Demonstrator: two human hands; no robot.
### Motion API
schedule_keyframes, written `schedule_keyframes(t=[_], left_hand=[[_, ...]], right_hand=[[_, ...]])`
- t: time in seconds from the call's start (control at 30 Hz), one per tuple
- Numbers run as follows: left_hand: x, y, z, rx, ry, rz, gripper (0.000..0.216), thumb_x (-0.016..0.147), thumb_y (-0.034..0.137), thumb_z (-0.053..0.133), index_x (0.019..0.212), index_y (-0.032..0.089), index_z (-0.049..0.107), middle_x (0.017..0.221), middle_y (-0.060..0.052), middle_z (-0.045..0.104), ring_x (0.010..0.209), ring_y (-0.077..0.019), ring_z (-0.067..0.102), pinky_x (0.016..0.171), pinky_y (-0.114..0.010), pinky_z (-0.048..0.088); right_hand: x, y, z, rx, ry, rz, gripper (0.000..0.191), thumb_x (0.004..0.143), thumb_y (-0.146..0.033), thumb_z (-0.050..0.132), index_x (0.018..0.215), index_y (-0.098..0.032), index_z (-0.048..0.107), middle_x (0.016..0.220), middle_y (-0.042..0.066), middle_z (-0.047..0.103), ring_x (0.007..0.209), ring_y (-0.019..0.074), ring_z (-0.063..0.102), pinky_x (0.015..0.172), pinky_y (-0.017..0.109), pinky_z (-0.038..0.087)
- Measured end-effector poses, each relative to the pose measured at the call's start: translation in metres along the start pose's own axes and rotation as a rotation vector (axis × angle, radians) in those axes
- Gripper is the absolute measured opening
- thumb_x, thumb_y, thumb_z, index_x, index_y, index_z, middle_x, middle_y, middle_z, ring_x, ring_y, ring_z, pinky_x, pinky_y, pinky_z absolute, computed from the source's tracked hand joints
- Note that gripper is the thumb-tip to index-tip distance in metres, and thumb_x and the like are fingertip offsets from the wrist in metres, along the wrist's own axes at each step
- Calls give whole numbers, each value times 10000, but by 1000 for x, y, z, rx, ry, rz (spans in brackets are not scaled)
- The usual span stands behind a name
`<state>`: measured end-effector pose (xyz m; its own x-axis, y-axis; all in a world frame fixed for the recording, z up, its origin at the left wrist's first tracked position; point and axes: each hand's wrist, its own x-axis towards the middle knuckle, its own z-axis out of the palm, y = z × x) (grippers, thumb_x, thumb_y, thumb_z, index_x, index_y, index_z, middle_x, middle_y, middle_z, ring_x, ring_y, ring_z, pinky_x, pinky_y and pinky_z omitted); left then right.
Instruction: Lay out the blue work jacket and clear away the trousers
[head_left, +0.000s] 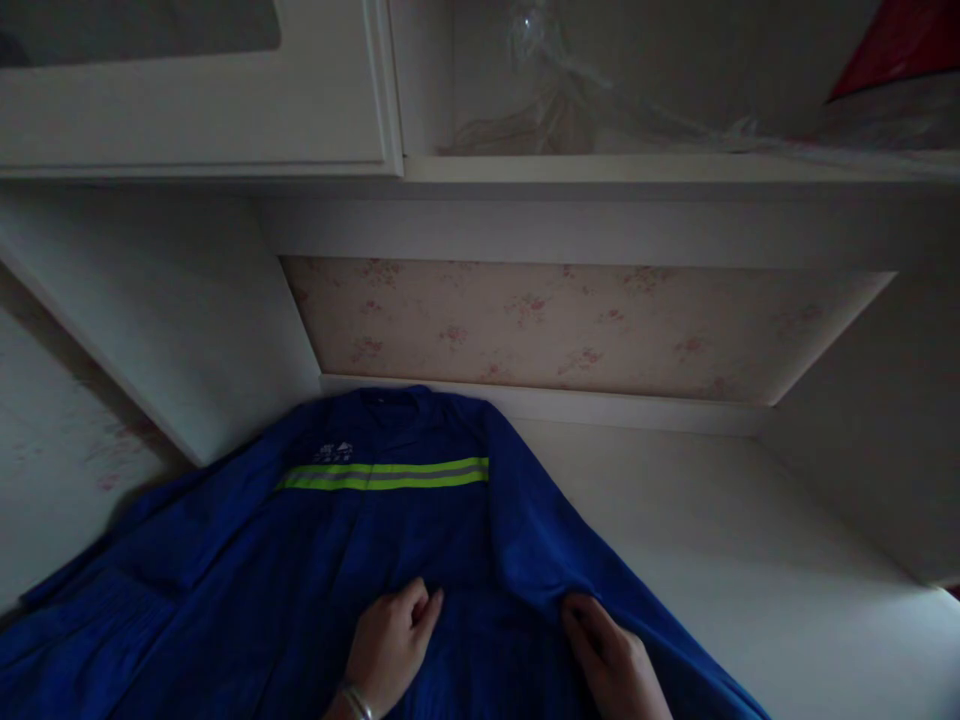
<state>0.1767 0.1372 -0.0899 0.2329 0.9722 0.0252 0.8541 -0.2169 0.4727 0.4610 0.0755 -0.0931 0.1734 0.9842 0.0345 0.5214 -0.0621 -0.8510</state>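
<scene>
One white desk surface [750, 560] fills the recess, closed at the back by one panel of floral wallpaper [585, 325] and topped by one white cabinet door [195, 90] beside one open shelf [645, 165] holding clear plastic wrap [570, 90].

One blue work jacket [360, 540] lies spread flat on the desk's left half, collar toward the wall. It carries one reflective band [386, 473], yellow-green with a grey centre, across the chest. One sleeve lies folded over its right side.

Two hands are in view, both entering from the bottom edge. The left hand [390, 645] rests palm down on the jacket's middle, fingers loosely curled together against the cloth, one bracelet [356, 700] at the wrist. The right hand [611, 660] sits at the folded sleeve's lower edge, fingers pinched on the fabric.
</scene>
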Motion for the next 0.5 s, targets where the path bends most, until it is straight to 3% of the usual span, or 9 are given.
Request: schedule_keyframes(t=[0.4,0.5], left_hand=[[1,-2,-2,25,-4,-12,391,973,420,357,646,235,465,543,29,595,510,-118,594,521,-246,318],[-10,9,1,57,13,-20,367,968,407,368,669,241,502,582,8,629,544,-141,626,527,-261,336]], right_hand=[[1,5,2,-45,-19,-17,335,922,-513,446,921,-236,633,711,-3,687,630,169,644,604,225,483],[-4,10,6,-111,32,-50,410,923,-513,449,1169,-211,579,678,-12,661,588,170,632,583,243,489]])
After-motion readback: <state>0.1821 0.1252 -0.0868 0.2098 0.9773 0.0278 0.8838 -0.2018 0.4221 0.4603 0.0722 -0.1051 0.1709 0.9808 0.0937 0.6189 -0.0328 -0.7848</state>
